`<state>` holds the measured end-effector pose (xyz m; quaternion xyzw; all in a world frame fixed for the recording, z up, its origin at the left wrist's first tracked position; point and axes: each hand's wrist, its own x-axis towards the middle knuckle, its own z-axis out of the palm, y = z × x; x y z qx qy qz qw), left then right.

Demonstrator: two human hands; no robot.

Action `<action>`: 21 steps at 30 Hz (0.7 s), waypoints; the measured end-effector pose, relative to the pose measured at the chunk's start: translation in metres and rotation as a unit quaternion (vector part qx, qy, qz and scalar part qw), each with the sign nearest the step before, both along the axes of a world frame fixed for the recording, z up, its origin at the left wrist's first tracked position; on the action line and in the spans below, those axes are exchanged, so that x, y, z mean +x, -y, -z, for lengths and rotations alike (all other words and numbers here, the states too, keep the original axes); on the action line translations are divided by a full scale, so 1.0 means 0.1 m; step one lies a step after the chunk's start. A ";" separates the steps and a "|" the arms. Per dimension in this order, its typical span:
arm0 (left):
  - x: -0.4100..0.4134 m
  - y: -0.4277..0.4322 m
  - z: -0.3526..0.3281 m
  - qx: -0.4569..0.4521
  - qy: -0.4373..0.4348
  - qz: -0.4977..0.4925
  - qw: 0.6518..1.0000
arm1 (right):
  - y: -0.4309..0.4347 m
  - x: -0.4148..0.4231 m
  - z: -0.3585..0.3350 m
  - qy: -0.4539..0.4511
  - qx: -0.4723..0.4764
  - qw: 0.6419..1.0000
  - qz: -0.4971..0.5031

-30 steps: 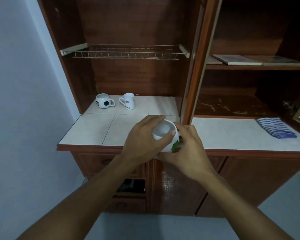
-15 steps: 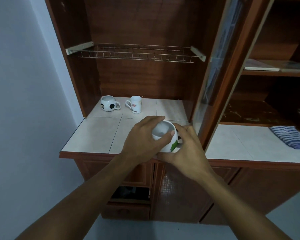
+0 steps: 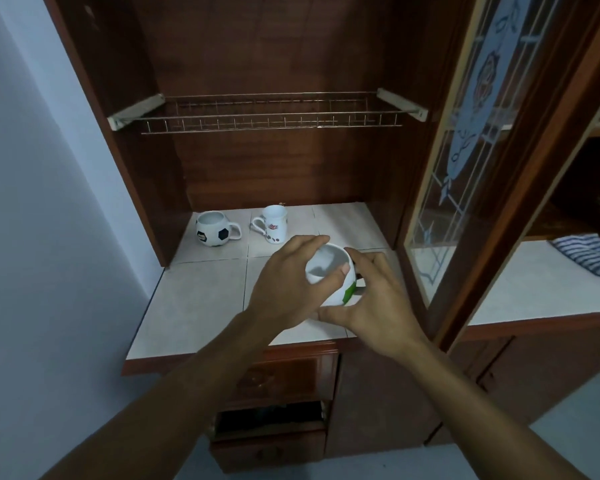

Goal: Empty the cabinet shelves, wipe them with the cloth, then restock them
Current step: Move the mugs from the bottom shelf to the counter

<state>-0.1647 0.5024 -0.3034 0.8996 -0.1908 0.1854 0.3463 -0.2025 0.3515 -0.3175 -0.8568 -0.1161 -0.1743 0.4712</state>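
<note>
The cabinet (image 3: 274, 168) stands open, its glass door (image 3: 465, 168) swung out just right of the hands. The striped cloth (image 3: 589, 258) lies well apart to the right, and the tiled shelf (image 3: 194, 299) carries a football mug (image 3: 215, 233) and a taller printed mug (image 3: 274, 225) at the back. The left hand (image 3: 284, 289) and right hand (image 3: 378, 306) clasp a white mug (image 3: 329, 268) together over the shelf's front, the right perhaps on its handle. A slack grip would drop it onto tile, and swinging it right would clip the door.

Tall white mug (image 3: 274, 224) on the tiled worktop (image 3: 201, 296), just off frame centre toward 10 o'clock: red label, white lettering, seems to end in "cafe", rest blurred. Football mug (image 3: 215, 233) at its 9 o'clock: dark patch with print, unreadable.
</note>
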 end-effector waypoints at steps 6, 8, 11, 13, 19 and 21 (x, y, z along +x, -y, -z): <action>0.34 0.08 0.10 -0.011 -0.009 0.008 1.000 | 0.07 0.34 0.09 -0.009 -0.003 1.000 0.001; 0.44 0.11 0.14 -0.016 -0.015 0.008 1.000 | 0.10 0.44 0.12 -0.009 -0.009 1.000 0.002; 0.59 0.14 0.17 -0.020 -0.021 0.005 1.000 | 0.14 0.59 0.15 -0.001 -0.021 1.000 0.004; 0.69 0.15 0.20 -0.021 -0.019 0.005 1.000 | 0.15 0.70 0.17 -0.004 -0.020 1.000 0.006; 1.03 0.15 0.29 -0.044 -0.019 0.022 0.999 | 0.15 1.01 0.24 -0.014 -0.038 0.999 0.035; 1.18 0.15 0.32 -0.051 -0.018 0.032 0.998 | 0.13 1.14 0.26 -0.016 -0.048 0.997 0.050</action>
